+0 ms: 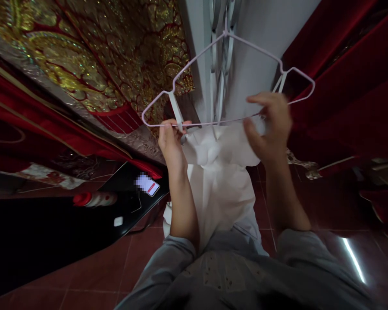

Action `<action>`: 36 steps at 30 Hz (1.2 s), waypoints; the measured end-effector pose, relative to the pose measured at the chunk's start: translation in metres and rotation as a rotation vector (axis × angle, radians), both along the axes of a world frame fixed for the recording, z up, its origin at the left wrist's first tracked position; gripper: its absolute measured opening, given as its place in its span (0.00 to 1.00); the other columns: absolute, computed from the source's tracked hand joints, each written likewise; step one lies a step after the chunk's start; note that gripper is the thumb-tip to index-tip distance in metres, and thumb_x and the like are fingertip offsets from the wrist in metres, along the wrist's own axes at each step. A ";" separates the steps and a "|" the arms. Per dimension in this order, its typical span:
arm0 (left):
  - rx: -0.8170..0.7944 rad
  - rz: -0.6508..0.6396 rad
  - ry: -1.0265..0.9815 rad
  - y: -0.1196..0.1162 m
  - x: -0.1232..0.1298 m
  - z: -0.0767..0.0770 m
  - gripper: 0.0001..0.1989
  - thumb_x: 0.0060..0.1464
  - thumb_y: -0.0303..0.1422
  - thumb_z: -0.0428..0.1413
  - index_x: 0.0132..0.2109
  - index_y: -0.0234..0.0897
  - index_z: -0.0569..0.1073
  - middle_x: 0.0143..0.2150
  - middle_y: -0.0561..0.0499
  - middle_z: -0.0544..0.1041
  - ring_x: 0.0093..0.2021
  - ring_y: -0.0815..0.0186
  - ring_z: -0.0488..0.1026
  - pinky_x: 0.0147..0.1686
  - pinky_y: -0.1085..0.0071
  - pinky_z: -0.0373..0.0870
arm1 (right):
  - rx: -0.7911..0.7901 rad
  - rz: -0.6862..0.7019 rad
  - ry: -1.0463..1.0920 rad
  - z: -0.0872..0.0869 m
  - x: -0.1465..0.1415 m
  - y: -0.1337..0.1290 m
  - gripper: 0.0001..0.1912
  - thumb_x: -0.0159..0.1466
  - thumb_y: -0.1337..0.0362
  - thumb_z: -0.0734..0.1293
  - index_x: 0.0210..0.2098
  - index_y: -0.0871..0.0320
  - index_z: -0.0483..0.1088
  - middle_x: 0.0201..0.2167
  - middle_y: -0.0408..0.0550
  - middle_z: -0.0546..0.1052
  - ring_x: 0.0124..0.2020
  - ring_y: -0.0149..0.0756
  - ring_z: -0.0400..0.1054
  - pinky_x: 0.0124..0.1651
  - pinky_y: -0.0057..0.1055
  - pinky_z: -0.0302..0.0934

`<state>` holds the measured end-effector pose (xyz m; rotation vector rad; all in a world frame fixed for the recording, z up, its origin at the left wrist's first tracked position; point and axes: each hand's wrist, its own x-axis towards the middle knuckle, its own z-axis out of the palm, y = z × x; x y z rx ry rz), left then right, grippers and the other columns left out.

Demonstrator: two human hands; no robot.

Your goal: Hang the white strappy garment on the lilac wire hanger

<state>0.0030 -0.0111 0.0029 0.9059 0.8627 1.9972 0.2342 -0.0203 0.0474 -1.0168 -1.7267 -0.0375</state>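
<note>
A pale pink wire hanger (225, 33) hangs in front of me, its hook end toward the metal rails. A white garment (221, 185) falls below its lower bar. One white strap (175, 108) loops over the hanger's left notch, and another white strap (280, 82) crosses the right notch. My left hand (169, 137) is closed around the lower bar and the bottom of the left strap. Beside the right end of the bar, my right hand (273, 122) has its thumb and forefinger spread apart. It is slightly blurred, and its other fingers are partly hidden.
Gold-sequined red costumes (123, 56) hang at the left, and dark red cloth (342, 86) at the right. A black table (51, 232) at the left bears a lit phone (148, 185), a red-capped bottle (95, 199) and a small white case (118, 221). Metal rails (221, 82) stand behind the hanger.
</note>
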 end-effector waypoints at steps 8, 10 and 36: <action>-0.150 -0.043 0.301 -0.035 -0.014 0.004 0.22 0.67 0.51 0.65 0.35 0.38 0.82 0.32 0.47 0.82 0.36 0.61 0.77 0.41 0.68 0.73 | -0.270 0.111 0.189 -0.059 -0.041 -0.012 0.20 0.72 0.53 0.68 0.62 0.47 0.72 0.62 0.53 0.75 0.40 0.38 0.72 0.40 0.41 0.73; -0.154 -0.100 0.268 -0.040 -0.020 0.022 0.19 0.65 0.49 0.68 0.35 0.37 0.83 0.35 0.46 0.82 0.31 0.65 0.72 0.32 0.70 0.67 | -0.259 0.106 0.213 -0.063 -0.046 -0.011 0.20 0.72 0.52 0.67 0.61 0.47 0.72 0.62 0.54 0.75 0.40 0.38 0.72 0.39 0.41 0.72; 0.044 -0.099 -0.077 -0.013 0.009 0.016 0.14 0.65 0.40 0.69 0.38 0.39 0.74 0.35 0.50 0.84 0.16 0.77 0.57 0.16 0.76 0.49 | -0.069 -0.086 0.838 -0.089 -0.005 0.003 0.16 0.68 0.46 0.73 0.50 0.46 0.75 0.48 0.44 0.79 0.27 0.26 0.62 0.29 0.31 0.62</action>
